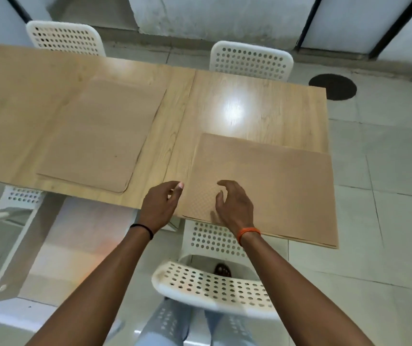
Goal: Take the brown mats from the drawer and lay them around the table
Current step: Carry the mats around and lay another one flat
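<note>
A light wooden table point(262, 106) fills the upper half of the frame, and two brown mats lie flat on it. No drawer or other container is in view.

The left mat point(100, 136) sits left of centre, its long axis running from the near table edge up toward the far edge, leaning slightly to the right. Its near end reaches close to the table's front edge.

The right mat point(275, 186) lies at centre right, its long axis running left to right across the frame and dipping toward the lower right. Its near edge and right corner overhang the table; it may be more than one mat stacked, since a second thin edge seems to show along the bottom, but the blur makes this hard to tell.

The left hand point(161, 206) hovers at the right mat's left edge, fingers loosely curled, grasping nothing. The right hand point(235, 203), above an orange wristband point(248, 232), is over the near part of that mat, fingers relaxed and bent, holding nothing.

White perforated chairs point(250, 61) stand around the table.
</note>
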